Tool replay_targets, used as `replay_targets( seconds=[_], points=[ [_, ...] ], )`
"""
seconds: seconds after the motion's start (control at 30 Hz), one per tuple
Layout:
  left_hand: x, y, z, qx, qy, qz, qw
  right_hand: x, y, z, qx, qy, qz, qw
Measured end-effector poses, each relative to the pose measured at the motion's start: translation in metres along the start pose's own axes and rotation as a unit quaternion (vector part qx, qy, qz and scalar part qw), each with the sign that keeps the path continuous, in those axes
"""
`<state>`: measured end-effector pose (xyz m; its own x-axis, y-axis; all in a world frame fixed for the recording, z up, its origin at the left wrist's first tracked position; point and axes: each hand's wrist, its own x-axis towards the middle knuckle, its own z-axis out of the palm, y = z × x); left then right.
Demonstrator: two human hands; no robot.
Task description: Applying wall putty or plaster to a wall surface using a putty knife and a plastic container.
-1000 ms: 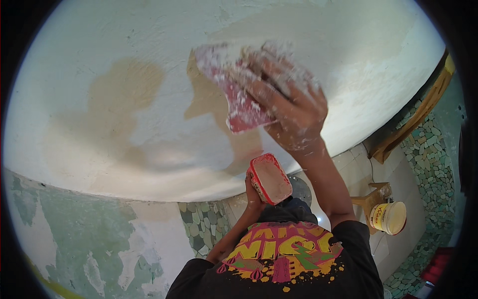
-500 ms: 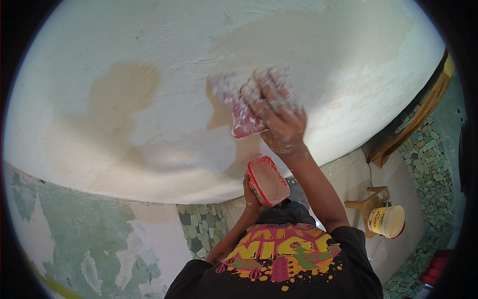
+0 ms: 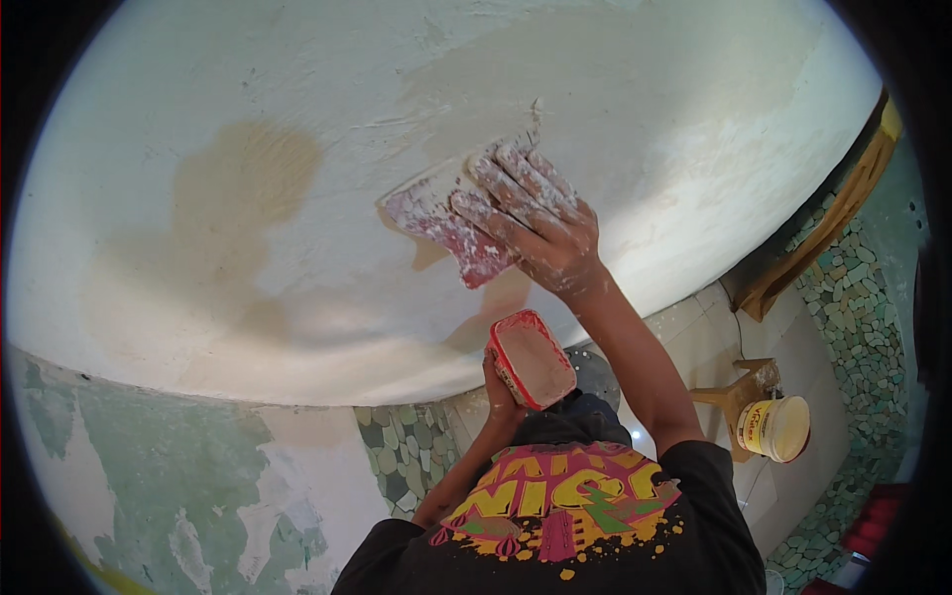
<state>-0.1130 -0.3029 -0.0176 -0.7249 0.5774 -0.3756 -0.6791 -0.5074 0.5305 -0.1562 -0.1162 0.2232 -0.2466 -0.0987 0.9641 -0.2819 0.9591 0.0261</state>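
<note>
My right hand (image 3: 536, 223), its fingers coated with white paste, presses a pink flexible scraper (image 3: 476, 258) against the curved white wall (image 3: 149, 159). Pale beige patches (image 3: 243, 169) and rough smears of paste show around it. Lower down, my left hand (image 3: 499, 382) grips the side of a rectangular red-rimmed plastic tub (image 3: 535, 359) containing pale grey-pink paste, held below the scraper and apart from it.
A yellow bucket (image 3: 778, 429) is beside a wooden stool (image 3: 734, 392) on the tiled floor at right. A long wooden piece (image 3: 843, 208) follows the wall's edge. Pebble strips (image 3: 843, 307), a mottled green surface (image 3: 149, 476) and red items (image 3: 873, 521) surround the area.
Compared with a second earlier, my right hand and the scraper are lower and farther left on the wall. My left hand with the tub has shifted only slightly.
</note>
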Motion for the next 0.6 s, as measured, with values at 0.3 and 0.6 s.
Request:
replay_targets(
  seconds=[0.3,0.6],
  points=[
    [0.007,0.002,-0.006,0.001,0.022,-0.005,1.000,0.040,-0.027,-0.050,-0.009,-0.025,0.065,0.998],
    [0.002,0.001,0.011,0.031,0.006,-0.010,0.999,0.018,-0.011,-0.064,-0.069,-0.068,0.143,0.985]
  ],
)
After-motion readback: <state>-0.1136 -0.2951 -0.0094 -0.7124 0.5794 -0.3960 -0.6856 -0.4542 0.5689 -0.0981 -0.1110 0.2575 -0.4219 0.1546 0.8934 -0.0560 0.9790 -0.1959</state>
